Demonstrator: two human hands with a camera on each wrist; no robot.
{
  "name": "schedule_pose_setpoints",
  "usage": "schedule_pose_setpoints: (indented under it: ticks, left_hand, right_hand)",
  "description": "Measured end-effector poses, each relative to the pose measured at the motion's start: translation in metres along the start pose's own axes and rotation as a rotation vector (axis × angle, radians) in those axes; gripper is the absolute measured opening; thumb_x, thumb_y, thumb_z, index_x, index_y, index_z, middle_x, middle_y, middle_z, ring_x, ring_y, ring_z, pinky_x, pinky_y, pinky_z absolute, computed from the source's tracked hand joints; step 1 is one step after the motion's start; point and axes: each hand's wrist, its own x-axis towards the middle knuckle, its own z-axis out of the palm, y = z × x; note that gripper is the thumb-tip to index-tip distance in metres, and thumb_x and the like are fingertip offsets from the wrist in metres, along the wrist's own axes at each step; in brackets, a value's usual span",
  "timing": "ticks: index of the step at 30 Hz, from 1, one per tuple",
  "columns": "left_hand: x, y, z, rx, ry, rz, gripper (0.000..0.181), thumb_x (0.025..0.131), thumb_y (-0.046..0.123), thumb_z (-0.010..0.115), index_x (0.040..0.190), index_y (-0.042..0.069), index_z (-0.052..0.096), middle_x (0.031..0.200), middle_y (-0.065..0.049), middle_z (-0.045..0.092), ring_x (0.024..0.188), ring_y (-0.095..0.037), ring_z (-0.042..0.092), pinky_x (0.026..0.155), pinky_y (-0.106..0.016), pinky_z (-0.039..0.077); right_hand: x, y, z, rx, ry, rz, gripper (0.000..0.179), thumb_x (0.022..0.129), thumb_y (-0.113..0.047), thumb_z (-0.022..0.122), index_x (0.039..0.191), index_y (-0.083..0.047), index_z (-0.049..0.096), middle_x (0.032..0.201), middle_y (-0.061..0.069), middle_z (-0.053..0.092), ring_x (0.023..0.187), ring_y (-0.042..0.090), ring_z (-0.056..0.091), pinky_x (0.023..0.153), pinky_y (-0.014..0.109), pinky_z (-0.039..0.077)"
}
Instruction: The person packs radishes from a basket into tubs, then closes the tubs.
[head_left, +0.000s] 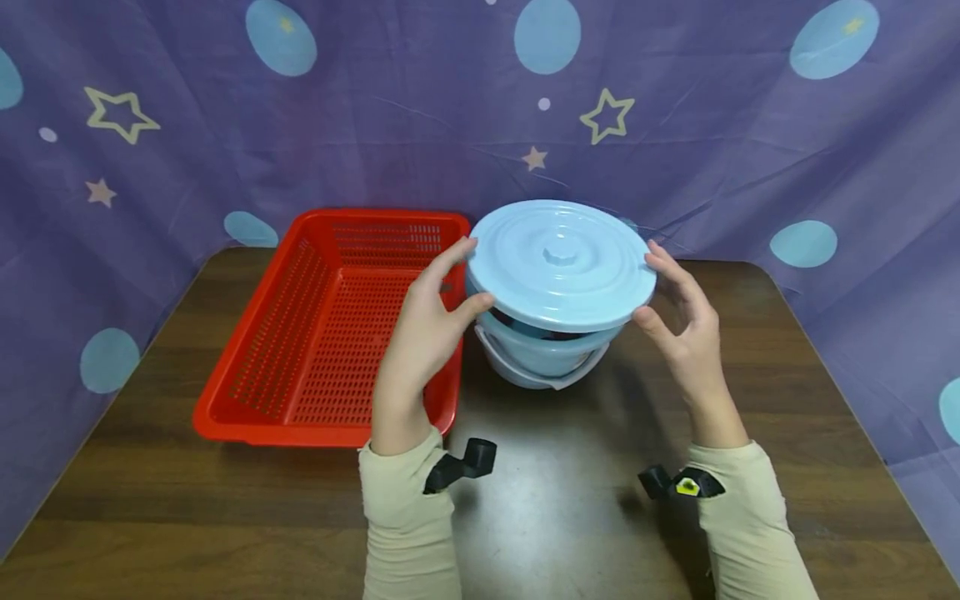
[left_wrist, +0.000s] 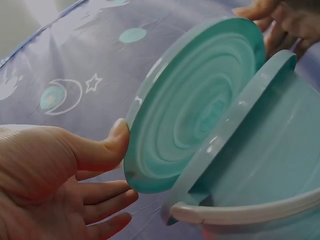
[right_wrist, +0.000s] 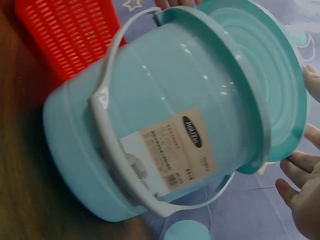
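Observation:
A round light-blue lid with a small central knob sits over the light-blue bucket. Its near edge stands off the bucket's rim, and a dark gap shows between them. My left hand holds the lid's left edge between thumb and fingers. On the opposite side, my right hand grips the right edge the same way. From below, the left wrist view shows the lid's ringed underside tilted away from the rim. The bucket's pale handle hangs down its front, across a printed label.
To the left of the bucket, a red slotted plastic basket stands on the dark wooden table. A purple cloth with stars and blue dots hangs behind the table and at its sides.

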Motion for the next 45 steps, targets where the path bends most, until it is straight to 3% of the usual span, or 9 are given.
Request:
schedule_pose_setpoints:
  ticks: [3,7,11,15,24,39,45]
  left_hand:
    - [-0.001,-0.001,-0.005,0.008,0.018,-0.021,0.067,0.089,0.011,0.073,0.150,0.016,0.044,0.152,-0.002,0.042,0.132,-0.026,0.042,0.104,-0.043,0.042]
    - [0.000,-0.003,-0.008,0.030,0.016,-0.066,0.070,0.088,0.008,0.074,0.151,0.017,0.043,0.147,-0.008,0.048,0.129,-0.032,0.046,0.100,-0.045,0.046]
    - [0.001,-0.004,-0.008,0.051,-0.016,-0.096,0.071,0.088,0.004,0.073,0.151,0.016,0.042,0.149,-0.007,0.045,0.129,-0.031,0.046,0.098,-0.043,0.048]
    - [0.003,-0.006,-0.004,0.073,-0.056,-0.116,0.072,0.088,0.002,0.073,0.151,0.014,0.041,0.151,-0.005,0.042,0.128,-0.030,0.046,0.098,-0.041,0.048]
    - [0.005,-0.011,0.001,0.165,-0.114,-0.105,0.074,0.088,0.007,0.075,0.152,0.011,0.038,0.156,-0.005,0.035,0.142,-0.020,0.033,0.115,-0.037,0.027]
    - [0.004,-0.014,-0.005,0.237,-0.129,-0.119,0.081,0.086,0.015,0.078,0.155,0.014,0.034,0.157,-0.006,0.033,0.144,-0.023,0.028,0.116,-0.042,0.025]
    - [0.001,-0.008,-0.009,0.286,-0.084,-0.055,0.075,0.089,0.020,0.075,0.153,0.017,0.037,0.157,-0.001,0.034,0.144,-0.022,0.028,0.115,-0.044,0.028]
  right_hand:
    - [0.000,0.004,0.001,-0.055,-0.050,0.010,0.056,0.089,-0.019,0.076,0.135,0.004,0.056,0.147,0.018,0.047,0.130,0.024,0.050,0.107,0.033,0.036]
    - [-0.001,0.007,0.002,-0.105,-0.094,0.015,0.054,0.086,-0.006,0.078,0.134,0.005,0.056,0.147,0.016,0.048,0.125,0.020,0.054,0.104,0.032,0.039]
    - [-0.001,0.007,0.001,-0.159,-0.125,0.038,0.059,0.079,0.009,0.076,0.134,0.004,0.057,0.147,0.013,0.049,0.122,0.015,0.055,0.102,0.030,0.040]
    - [-0.001,0.006,-0.003,-0.210,-0.145,0.053,0.066,0.074,0.015,0.077,0.135,0.001,0.057,0.148,0.010,0.049,0.121,0.013,0.055,0.102,0.029,0.040]
    - [0.002,0.003,-0.014,-0.320,-0.187,0.113,0.071,0.071,0.010,0.082,0.137,-0.004,0.058,0.146,0.008,0.051,0.130,0.009,0.047,0.101,0.023,0.037]
    - [0.004,0.003,-0.019,-0.367,-0.276,0.161,0.079,0.074,0.005,0.083,0.144,-0.010,0.051,0.146,0.006,0.050,0.129,0.010,0.048,0.101,0.022,0.036]
    - [0.003,-0.002,-0.020,-0.389,-0.282,0.196,0.078,0.078,0.001,0.083,0.146,-0.014,0.049,0.144,0.006,0.052,0.131,0.015,0.047,0.101,0.022,0.034]
